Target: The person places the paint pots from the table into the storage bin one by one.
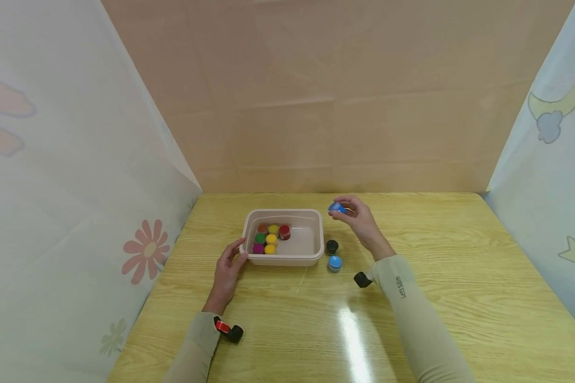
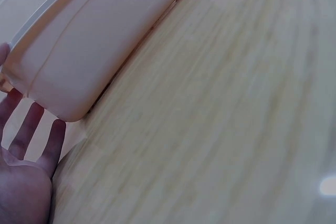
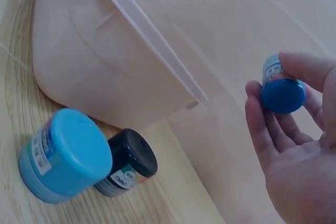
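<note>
My right hand (image 1: pixel 360 218) pinches a small dark blue paint jar (image 3: pixel 283 90) between thumb and fingers, raised beside the tub's right end and tipped over, its blue lid facing down in the right wrist view. My left hand (image 1: pixel 228 271) touches the left end of a pale pink plastic tub (image 1: pixel 287 261), its fingers (image 2: pixel 54 140) fairly straight against the end wall. Inside the tub, several paint jars stand grouped at the left, among them a green jar (image 1: pixel 260 239), a purple jar (image 1: pixel 258 248) and a red jar (image 1: pixel 285 232).
Just right of the tub, a black-lidded jar (image 3: pixel 128 161) and a light blue jar (image 3: pixel 68 153) stand upright on the wooden table (image 1: pixel 278 330). A brown paper sheet (image 1: pixel 340 106) rises behind the table, with patterned sheets (image 1: pixel 76 213) at both sides.
</note>
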`<state>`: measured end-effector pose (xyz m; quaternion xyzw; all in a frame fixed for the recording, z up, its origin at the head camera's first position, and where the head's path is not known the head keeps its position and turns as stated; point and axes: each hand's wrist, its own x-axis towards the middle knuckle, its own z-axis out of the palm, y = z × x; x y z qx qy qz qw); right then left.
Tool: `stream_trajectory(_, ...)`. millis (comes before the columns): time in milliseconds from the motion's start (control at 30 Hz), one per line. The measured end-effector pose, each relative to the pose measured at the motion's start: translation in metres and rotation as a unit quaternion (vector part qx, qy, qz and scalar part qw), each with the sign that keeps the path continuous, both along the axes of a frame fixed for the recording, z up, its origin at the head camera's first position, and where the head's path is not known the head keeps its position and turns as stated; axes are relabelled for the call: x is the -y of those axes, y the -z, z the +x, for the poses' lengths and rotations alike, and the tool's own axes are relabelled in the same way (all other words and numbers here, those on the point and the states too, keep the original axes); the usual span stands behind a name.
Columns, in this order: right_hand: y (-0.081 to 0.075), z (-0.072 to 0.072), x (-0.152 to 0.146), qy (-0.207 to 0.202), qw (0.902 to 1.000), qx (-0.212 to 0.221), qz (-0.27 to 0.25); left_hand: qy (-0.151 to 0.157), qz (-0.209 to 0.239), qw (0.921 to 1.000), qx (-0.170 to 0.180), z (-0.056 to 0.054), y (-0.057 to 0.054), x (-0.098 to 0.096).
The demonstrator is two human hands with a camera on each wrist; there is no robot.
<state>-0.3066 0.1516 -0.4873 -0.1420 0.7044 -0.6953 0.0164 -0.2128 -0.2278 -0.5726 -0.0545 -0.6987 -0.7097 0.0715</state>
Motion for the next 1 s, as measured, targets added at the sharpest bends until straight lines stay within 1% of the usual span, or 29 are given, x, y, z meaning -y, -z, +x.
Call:
stream_trajectory(133, -0.001, 0.001, 0.003, 0.009, 0.9991, -0.015, 0.040, -0.003, 0.005, 1.0000, 0.003, -0.001, 0.002, 0.000)
stream_trajectory(267, -0.002, 0.003, 0.004, 0.013, 0.9972, -0.030, 0.067, 0.001, 0.006, 0.9999, 0.008, -0.002, 0.002, -0.003)
stream_trajectory(367, -0.003, 0.005, 0.004, 0.007, 0.9976, -0.024, 0.065, 0.002, 0.004, 1.0000, 0.008, -0.002, 0.003, -0.005)
stream_trajectory(533, -0.007, 0.006, 0.010, -0.022, 0.9980, -0.008, 0.059, -0.009, 0.001, 1.0000, 0.002, -0.001, 0.003, -0.004)
stream_trajectory(833, -0.009, 0.006, 0.018, -0.032, 0.9966, -0.013, 0.075, -0.003, 0.005, 1.0000, 0.007, 0.000, 0.000, -0.002)
stream_trajectory(1000, -0.007, 0.006, 0.026, -0.053, 0.9952, -0.021, 0.079, -0.003, 0.001, 1.0000, 0.006, 0.001, -0.002, -0.001)
